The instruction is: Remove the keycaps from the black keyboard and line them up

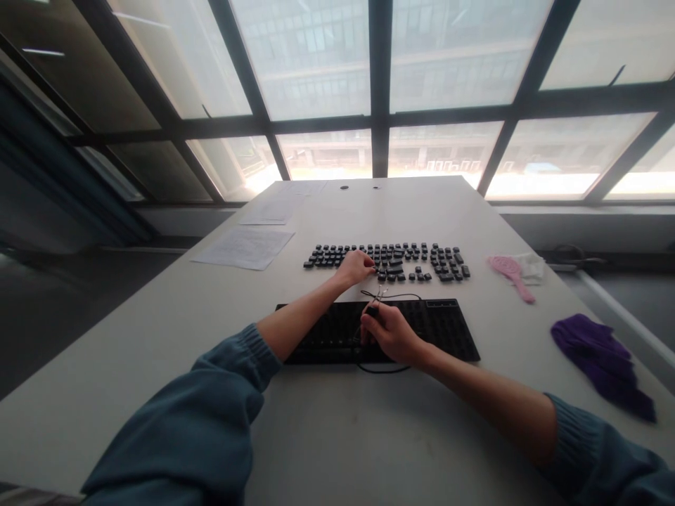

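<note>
A black keyboard base (443, 330) lies near the front of the white table, most of its surface bare of keycaps. Behind it, loose black keycaps (448, 263) are laid out in rows. My left hand (356, 267) reaches over the base to the rows, its fingers closed at a keycap; whether one is between the fingertips is too small to tell. Over the middle of the base, my right hand (387, 327) is closed around a thin metal wire tool (380, 294), whose prongs point up and away. A black cable (403, 296) runs behind the base.
Paper sheets (245, 247) lie on the left of the white table (158, 351). At the right are a pink brush (511, 274), a white cloth (531, 268) and a purple cloth (598, 362). Two small dark items sit at the far edge, before large windows.
</note>
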A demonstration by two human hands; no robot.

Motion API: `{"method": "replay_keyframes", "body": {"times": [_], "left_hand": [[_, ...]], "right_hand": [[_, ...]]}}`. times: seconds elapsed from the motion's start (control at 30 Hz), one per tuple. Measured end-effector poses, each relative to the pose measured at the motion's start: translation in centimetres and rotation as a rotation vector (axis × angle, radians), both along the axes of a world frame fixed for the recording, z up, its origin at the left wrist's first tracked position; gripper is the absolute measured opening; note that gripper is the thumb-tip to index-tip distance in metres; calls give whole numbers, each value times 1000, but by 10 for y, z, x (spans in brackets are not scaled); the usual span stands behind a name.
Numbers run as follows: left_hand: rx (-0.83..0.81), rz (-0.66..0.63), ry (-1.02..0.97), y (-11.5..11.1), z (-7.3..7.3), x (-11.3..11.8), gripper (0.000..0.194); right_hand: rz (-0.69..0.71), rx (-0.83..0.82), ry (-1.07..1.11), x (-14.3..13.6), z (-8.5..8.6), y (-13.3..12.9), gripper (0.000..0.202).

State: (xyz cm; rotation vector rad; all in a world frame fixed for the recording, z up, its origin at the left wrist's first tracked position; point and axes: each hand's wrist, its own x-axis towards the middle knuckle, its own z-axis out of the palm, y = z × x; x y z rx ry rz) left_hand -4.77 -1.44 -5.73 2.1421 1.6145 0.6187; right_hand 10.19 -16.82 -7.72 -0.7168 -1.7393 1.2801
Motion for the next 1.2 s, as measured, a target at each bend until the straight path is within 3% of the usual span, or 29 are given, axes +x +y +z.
{"method": "replay_keyframes", "body": {"times": [0.47, 0.63, 0.77, 0.93, 1.07, 1.2], "left_hand": [[-25, -33, -36, -2, 4, -1, 15], [-13, 1, -70, -11, 17, -12, 18], [84, -25, -90, -46, 35, -30, 12], [180, -127, -108, -118, 45, -52, 17], [216, -137, -129, -174, 36, -61, 19], [227, -96, -198, -202, 15, -64, 22]], "right_hand": [[-3, -1, -18, 0, -2, 1, 23], [-33, 4, -9, 0, -2, 1, 25], [-59, 72, -61, 1, 4, 1, 22], [-67, 166, -141, 0, 13, -2, 20], [-96, 195, -189, -6, 14, -4, 20], [-59, 130, -212, -12, 14, -2, 22]]}}
